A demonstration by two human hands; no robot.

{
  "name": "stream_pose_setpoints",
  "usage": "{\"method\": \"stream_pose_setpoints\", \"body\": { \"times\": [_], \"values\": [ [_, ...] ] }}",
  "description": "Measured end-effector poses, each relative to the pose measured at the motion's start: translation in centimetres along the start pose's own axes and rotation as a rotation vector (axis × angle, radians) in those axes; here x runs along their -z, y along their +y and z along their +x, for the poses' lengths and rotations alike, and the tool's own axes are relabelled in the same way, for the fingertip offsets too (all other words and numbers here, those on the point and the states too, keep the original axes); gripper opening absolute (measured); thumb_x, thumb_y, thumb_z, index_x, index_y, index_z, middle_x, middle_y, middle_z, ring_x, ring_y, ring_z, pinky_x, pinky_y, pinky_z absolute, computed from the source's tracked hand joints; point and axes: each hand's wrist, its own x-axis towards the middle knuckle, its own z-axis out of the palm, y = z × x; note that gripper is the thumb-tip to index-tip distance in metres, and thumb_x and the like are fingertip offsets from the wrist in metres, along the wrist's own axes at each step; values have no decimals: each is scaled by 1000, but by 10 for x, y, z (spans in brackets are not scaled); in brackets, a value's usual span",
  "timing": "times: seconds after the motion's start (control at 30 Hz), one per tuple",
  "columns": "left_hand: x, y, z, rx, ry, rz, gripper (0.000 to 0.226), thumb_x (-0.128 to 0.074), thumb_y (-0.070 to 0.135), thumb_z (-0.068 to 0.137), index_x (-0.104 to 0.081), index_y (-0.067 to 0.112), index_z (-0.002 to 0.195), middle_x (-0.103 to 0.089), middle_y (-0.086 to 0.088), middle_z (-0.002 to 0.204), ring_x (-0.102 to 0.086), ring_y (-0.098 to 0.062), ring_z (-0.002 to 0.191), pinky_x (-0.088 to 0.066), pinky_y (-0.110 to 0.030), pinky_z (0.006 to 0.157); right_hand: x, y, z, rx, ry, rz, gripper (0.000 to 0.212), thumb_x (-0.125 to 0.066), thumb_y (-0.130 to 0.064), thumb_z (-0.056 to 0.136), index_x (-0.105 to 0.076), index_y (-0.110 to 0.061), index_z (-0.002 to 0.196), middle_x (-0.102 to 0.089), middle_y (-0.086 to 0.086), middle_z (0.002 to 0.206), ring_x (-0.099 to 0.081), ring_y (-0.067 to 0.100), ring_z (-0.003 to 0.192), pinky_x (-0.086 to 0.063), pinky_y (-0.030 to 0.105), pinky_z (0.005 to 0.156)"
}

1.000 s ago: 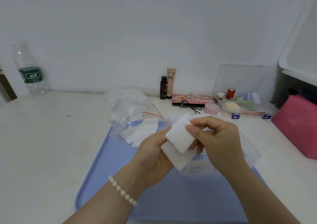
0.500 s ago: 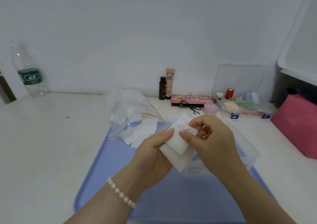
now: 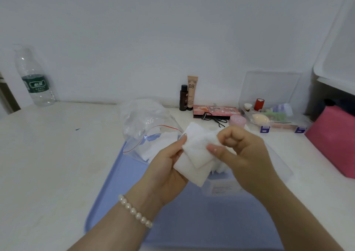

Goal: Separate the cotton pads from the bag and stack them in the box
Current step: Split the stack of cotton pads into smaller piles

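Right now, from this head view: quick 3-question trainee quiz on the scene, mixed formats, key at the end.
1. True or false: both the left hand and the right hand are holding cotton pads.
2. What lies under the zip bag and the clear plastic box? A) blue tray B) pink pouch C) bare table
3. Fill in: the BB cream tube stands beside a dark ____.

Key: 1 true; 2 A; 3 bottle.
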Motion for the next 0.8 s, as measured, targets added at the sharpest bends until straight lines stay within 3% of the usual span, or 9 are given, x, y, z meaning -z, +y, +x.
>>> {"method": "stream_pose_setpoints", "body": {
  "times": [0.07, 0.17, 0.23, 0.33, 0.43, 0.57, 0.7, 0.8],
  "values": [
    [0, -1, 0, -8, 31, -11, 32, -51, 21, 83, -63, 6, 109, -70, -12, 106, -68, -22, 88, -57, -31, 72, 7, -2, 4, -105, 83, 233, 21, -64, 2, 79, -52, -10, 67, -62, -6, 54, -60, 5, 56, -52, 16, 57],
    [0, -2, 0, 9, 55, -2, 23, -49, 16, 91, -64, 5, 103, -72, -13, 96, -70, -20, 76, -58, -30, 66, 15, 2, 10, -313, 260, 567, 10, -58, -3, 83, -54, -9, 76, -73, 4, 76, -71, 17, 71, -59, 27, 65],
    [1, -2, 0, 26, 79, -13, 25, -46, 16, 95, -62, 2, 108, -72, -15, 99, -71, -21, 73, -59, -31, 64, 19, 4, 14, -393, 341, 661, 3, -54, -4, 87, -55, -8, 86, -74, 4, 78, -71, 18, 70, -58, 26, 61],
    [1, -2, 0, 62, 86, -20, 28, -44, 17, 97, -59, 0, 114, -69, -20, 107, -72, -25, 77, -60, -34, 66, 26, 10, 16, -393, 347, 733, 9, -52, -7, 89, -58, -9, 95, -73, 4, 86, -71, 16, 77, -57, 25, 60],
    [2, -2, 0, 120, 66, 62, 26, -44, 13, 97, -61, 1, 112, -69, -19, 108, -71, -26, 83, -60, -34, 68, 31, 7, 16, -340, 199, 653, 11, -54, -9, 83, -63, -9, 88, -71, -1, 82, -68, 14, 80, -57, 25, 63],
    [4, -1, -1, 257, 10, 240, 33, -45, 11, 96, -56, -4, 123, -65, -21, 115, -64, -35, 102, -58, -33, 67, 27, 0, 11, -365, -84, 499, 31, -63, -8, 64, -68, -9, 94, -73, 6, 81, -70, 16, 75, -55, 23, 59],
    [5, -1, -2, 288, -42, 341, 31, -47, 10, 96, -58, -4, 121, -70, -12, 94, -68, -22, 77, -54, -28, 58, 22, -1, 8, -453, -169, 291, 39, -71, -5, 57, -68, -13, 95, -71, 14, 75, -70, 20, 69, -58, 28, 59],
    [5, 2, -2, 286, -51, 356, 30, -48, 9, 95, -59, -4, 119, -69, -11, 92, -68, -19, 72, -53, -27, 57, 22, -2, 8, -477, -165, 176, 35, -73, 0, 64, -69, -15, 95, -68, 12, 67, -68, 20, 66, -58, 33, 66]
  ]
}}
